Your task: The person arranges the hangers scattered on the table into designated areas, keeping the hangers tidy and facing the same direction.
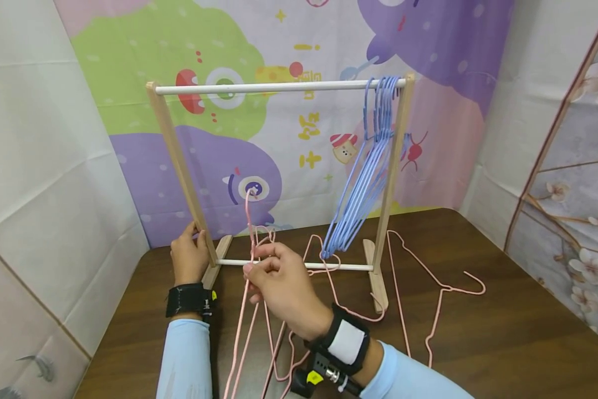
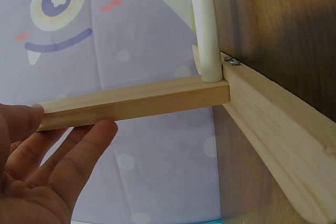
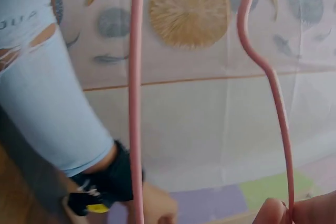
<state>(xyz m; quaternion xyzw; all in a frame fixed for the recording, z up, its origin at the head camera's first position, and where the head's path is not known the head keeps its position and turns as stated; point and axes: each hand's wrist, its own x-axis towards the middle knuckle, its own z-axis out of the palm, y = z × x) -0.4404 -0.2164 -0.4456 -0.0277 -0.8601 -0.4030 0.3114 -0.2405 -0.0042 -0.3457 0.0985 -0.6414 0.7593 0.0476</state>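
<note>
My right hand (image 1: 286, 288) pinches a pink clothes hanger (image 1: 248, 213) near its neck, its hook pointing up in front of the rack. In the right wrist view, thumb and fingertip meet on the hanger's pink wire (image 3: 286, 145). The left hand (image 1: 188, 259) holds the lower part of the rack's left wooden post (image 1: 179, 160). Its thumb and fingers lie on opposite sides of that post (image 2: 157, 98) in the left wrist view. Several blue hangers (image 1: 357, 194) hang bunched at the right end of the rack's white top bar (image 1: 279, 87).
More pink hangers lie on the dark wooden table (image 1: 503, 327), including one pink hanger (image 1: 418, 260) right of the rack. Others overlap beneath my right arm. The rack's right foot (image 1: 376, 282) rests on the table. A cartoon-printed cloth (image 1: 318, 210) hangs behind.
</note>
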